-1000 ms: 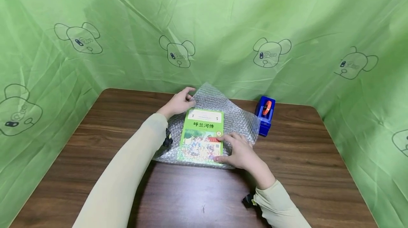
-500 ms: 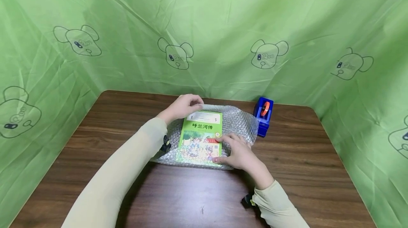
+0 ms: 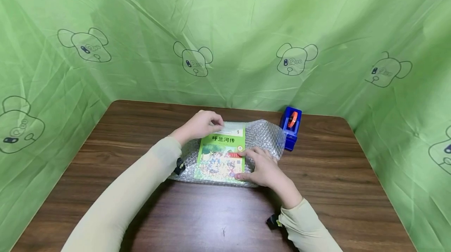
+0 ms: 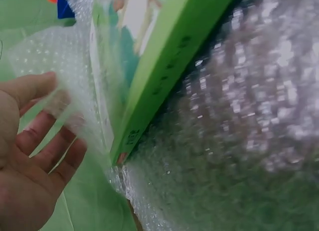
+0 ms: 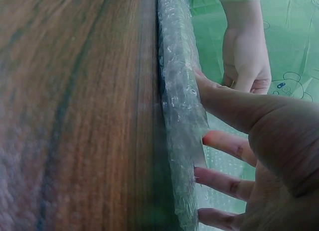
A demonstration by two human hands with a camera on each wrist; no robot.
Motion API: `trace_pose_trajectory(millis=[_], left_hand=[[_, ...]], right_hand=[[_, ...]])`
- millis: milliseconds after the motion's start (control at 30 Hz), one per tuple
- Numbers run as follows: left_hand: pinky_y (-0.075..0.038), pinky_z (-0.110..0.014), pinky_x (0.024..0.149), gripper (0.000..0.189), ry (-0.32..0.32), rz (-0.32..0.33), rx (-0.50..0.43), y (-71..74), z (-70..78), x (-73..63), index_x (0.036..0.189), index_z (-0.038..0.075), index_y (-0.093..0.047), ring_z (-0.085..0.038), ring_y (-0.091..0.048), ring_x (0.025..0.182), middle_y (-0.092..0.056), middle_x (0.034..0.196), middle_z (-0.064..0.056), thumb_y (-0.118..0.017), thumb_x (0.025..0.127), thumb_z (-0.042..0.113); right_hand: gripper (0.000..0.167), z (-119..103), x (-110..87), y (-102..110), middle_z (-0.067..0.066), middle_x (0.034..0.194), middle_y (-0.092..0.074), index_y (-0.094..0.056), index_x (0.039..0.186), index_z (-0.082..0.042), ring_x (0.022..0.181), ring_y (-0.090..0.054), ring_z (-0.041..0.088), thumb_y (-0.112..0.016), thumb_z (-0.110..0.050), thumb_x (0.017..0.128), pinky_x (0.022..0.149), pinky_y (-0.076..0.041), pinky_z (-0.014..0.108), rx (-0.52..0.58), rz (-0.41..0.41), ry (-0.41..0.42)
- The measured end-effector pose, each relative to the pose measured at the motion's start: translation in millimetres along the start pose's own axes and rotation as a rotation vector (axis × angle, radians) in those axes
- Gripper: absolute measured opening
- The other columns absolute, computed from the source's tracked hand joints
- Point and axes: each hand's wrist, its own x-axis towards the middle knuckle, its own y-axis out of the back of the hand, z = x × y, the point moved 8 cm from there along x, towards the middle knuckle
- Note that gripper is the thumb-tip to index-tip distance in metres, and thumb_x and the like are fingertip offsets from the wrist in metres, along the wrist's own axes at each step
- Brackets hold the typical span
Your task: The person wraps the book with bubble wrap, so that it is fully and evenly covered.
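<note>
A green picture-cover book (image 3: 222,154) lies on a sheet of bubble wrap (image 3: 266,138), whose far edge is folded over the top of its cover. My left hand (image 3: 202,124) pinches that folded edge between thumb and fingers at the book's upper left. In the left wrist view, the book's green spine (image 4: 164,76) stands out beside the bubble wrap (image 4: 55,54) at the left hand (image 4: 35,146). My right hand (image 3: 262,167) rests with spread fingers on the book's lower right, thumb near the bottom corner. The right wrist view shows those fingertips (image 5: 212,136) pressing on the wrapped side.
A blue tape dispenser (image 3: 291,128) with an orange roll stands just right of the bubble wrap. All of it sits on a dark wooden table (image 3: 334,173). Green cloth (image 3: 239,17) with mouse-head drawings hangs behind and along both sides.
My left hand has pulled the raised far corner of the bubble wrap toward me and down over the book's top. The right hand has stayed in place on the book.
</note>
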Motion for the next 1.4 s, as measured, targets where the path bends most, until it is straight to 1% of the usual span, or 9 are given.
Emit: trace_pose_trajectory(millis=[367,500,633,800,900,967,1033,1200,1400], left_hand=[[-0.061,-0.043,0.099,0.009,-0.018,-0.07,0.166,-18.9,12.6,-11.9,0.103,0.018,-0.09,-0.019,-0.077,0.101,-0.083,0.104,0.003,-0.082,0.101,0.022],[-0.056,-0.046,0.108,0.009,-0.017,-0.083,0.196,-22.3,13.4,-15.0,0.103,0.018,-0.09,-0.02,-0.076,0.102,-0.083,0.103,0.003,-0.082,0.101,0.022],[-0.052,-0.048,0.114,0.011,-0.031,-0.134,0.22,-24.6,17.2,-20.2,0.109,0.015,-0.089,-0.02,-0.075,0.102,-0.083,0.106,0.001,-0.083,0.1,0.02],[-0.058,-0.045,0.104,0.029,-0.035,-0.245,0.268,-27.5,26.7,-30.5,0.127,0.009,-0.082,-0.016,-0.065,0.079,-0.079,0.122,-0.007,-0.078,0.1,0.016],[-0.055,-0.048,0.11,0.043,-0.025,-0.3,0.285,-29.2,34.4,-38.0,0.141,0.005,-0.073,-0.022,-0.07,0.094,-0.073,0.136,-0.013,-0.075,0.1,0.018],[-0.05,-0.051,0.117,0.054,-0.016,-0.323,0.288,-30.8,37.6,-42.0,0.15,0.005,-0.066,-0.029,-0.07,0.117,-0.068,0.146,-0.015,-0.076,0.1,0.022],[-0.048,-0.053,0.118,0.064,-0.014,-0.335,0.287,-32.7,38.7,-45.7,0.157,0.006,-0.058,-0.034,-0.064,0.133,-0.063,0.151,-0.017,-0.077,0.1,0.029],[-0.05,-0.054,0.116,0.092,0.002,-0.324,0.287,-36.7,35.0,-52.2,0.167,0.008,-0.045,-0.034,-0.062,0.132,-0.057,0.155,-0.018,-0.078,0.096,0.056],[-0.039,-0.056,0.125,0.131,0.04,-0.301,0.312,-41.3,30.9,-54.7,0.174,0.009,-0.028,-0.037,-0.048,0.15,-0.043,0.168,-0.016,-0.089,0.077,0.073]], right_hand=[[0.072,0.8,0.1,0.7,0.006,0.144,-0.064,-0.071,0.139,-0.029,0.136,-0.051,0.042,-0.098,-0.053,0.077,0.113,-0.036,0.08,-0.005,-0.003,-0.006],[0.072,-0.3,0.4,1.3,0.006,0.144,-0.064,-0.071,0.139,-0.029,0.135,-0.051,0.042,-0.098,-0.052,0.076,0.112,-0.037,0.079,-0.005,0.001,-0.002],[0.072,-1.4,0.8,1.4,0.006,0.143,-0.064,-0.071,0.139,-0.029,0.135,-0.051,0.041,-0.098,-0.052,0.076,0.111,-0.037,0.079,-0.005,0.002,0.002],[0.073,-0.9,1.5,0.8,0.005,0.145,-0.064,-0.071,0.14,-0.03,0.136,-0.051,0.041,-0.098,-0.053,0.076,0.112,-0.036,0.079,-0.003,-0.002,-0.003],[0.073,-1.0,1.6,1.3,0.005,0.145,-0.063,-0.071,0.14,-0.029,0.136,-0.051,0.042,-0.098,-0.054,0.077,0.112,-0.035,0.08,-0.002,-0.002,0.001],[0.073,-1.2,1.7,1.5,0.006,0.145,-0.063,-0.07,0.14,-0.029,0.136,-0.051,0.042,-0.097,-0.054,0.077,0.112,-0.036,0.08,-0.002,-0.001,0.003],[0.074,-1.1,1.6,1.4,0.006,0.146,-0.063,-0.07,0.141,-0.029,0.136,-0.051,0.042,-0.097,-0.054,0.077,0.112,-0.036,0.08,-0.004,-0.002,0.003],[0.075,-1.1,0.8,0.5,0.006,0.147,-0.063,-0.07,0.142,-0.029,0.138,-0.05,0.042,-0.097,-0.054,0.077,0.113,-0.036,0.079,0.003,-0.006,0.001],[0.074,0.0,0.9,0.0,0.005,0.145,-0.063,-0.071,0.141,-0.028,0.137,-0.051,0.043,-0.097,-0.053,0.077,0.111,-0.038,0.079,0.006,-0.005,0.003]])
